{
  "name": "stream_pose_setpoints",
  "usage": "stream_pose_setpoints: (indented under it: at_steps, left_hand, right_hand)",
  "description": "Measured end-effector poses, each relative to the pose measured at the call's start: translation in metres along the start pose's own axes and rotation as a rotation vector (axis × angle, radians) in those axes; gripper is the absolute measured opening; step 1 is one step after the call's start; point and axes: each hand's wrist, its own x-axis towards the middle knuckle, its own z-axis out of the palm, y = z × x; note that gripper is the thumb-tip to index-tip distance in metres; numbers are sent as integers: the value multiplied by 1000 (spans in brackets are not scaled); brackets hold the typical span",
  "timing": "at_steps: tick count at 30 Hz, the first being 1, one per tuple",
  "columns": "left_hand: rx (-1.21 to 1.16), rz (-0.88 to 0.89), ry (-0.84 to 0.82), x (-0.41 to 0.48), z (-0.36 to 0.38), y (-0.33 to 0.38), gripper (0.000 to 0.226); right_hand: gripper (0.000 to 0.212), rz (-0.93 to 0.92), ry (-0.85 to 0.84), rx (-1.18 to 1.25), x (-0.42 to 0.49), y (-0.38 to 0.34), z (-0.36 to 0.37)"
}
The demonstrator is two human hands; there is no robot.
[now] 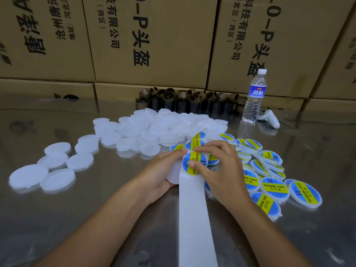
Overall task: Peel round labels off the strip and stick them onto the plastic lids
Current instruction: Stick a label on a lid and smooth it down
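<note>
**Two hands meet over the label strip at mid-desk**

Both hands work at the middle of the shiny metal desk (pixel 92 212). The right hand (pixel 221 170) reaches in with its fingers (pixel 207 148) bent. The forefinger and thumb pinch at the rim of a blue-and-yellow round label (pixel 194 160) that sits on the strip (pixel 194 218). Whether the label's edge has lifted from the backing cannot be told, because the fingertips cover it.

The left hand (pixel 163 170) curls round a white lid (pixel 172 177) held just under the strip, and its thumb lies along the strip's near edge. More labels follow on the strip beyond the hands. The bare backing runs from the hands towards the near edge of the desk, between the two forearms.

Behind and to the left of the hands spreads a heap of plain lids (pixel 163 126), with loose ones trailing out to the far left. Just beside the right hand, labelled lids (pixel 273 185) lie overlapping, and the hand and wrist hide some of them.

Farther back on the right a water bottle (pixel 254 95) stands upright, with a white controller (pixel 269 118) just beside it. A row of brown cardboard tubes (pixel 185 99) lines the back of the desk. Behind it rises a wall of cardboard boxes (pixel 154 35) printed with black characters.
</note>
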Motion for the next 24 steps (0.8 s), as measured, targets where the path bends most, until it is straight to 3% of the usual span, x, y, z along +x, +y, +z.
stream_pose_setpoints:
  at_steps: [10, 19, 24]
  left_hand:
    - [-51, 8, 30, 0, -1, 1, 27]
    - [87, 34, 76, 1, -1, -2, 27]
    - [148, 72, 124, 2, 1, -3, 24]
  right_hand:
    - [21, -35, 20, -18, 1, -4, -1]
    - [19, -20, -3, 22, 2, -1, -1]
    - [29, 26, -23, 78, 1, -2, -2]
